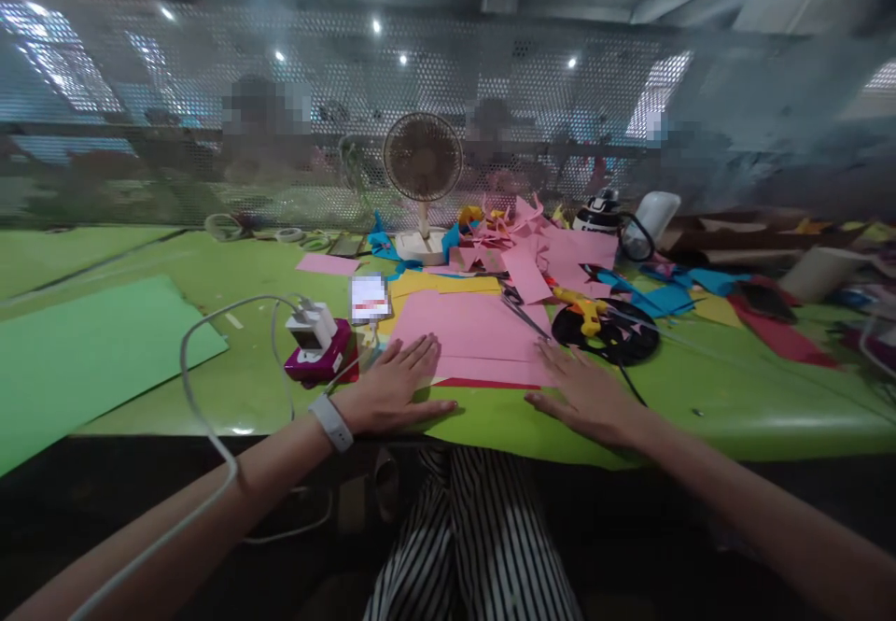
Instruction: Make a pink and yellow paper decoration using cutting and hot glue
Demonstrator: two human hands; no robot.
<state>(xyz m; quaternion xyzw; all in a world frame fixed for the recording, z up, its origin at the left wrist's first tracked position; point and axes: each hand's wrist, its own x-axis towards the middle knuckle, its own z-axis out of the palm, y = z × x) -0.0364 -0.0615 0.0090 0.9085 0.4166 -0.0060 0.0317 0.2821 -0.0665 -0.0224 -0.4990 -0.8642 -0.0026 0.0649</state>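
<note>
Both palms face down at the near edge of the green-covered table (742, 416). My left hand (397, 388) is open, its fingertips on the lower left part of a pink paper sheet (476, 322). My right hand (581, 392), open as well, has its fingers at the sheet's lower right corner. A red edge shows beneath the pink sheet, and yellow paper (448, 283) lies behind it. Dark-handled scissors (525, 313) rest along the sheet's right side. Beyond my right hand, a yellow glue gun (586, 311) lies on a round black mat (637, 336).
A purple power socket (318, 359) with white plugs and a looping cable stands left of my left hand. Light green card (91, 350) covers the far left. Behind are a small fan (424, 159), pink paper scraps (560, 252), tape rolls (224, 226) and a perforated screen (315, 89).
</note>
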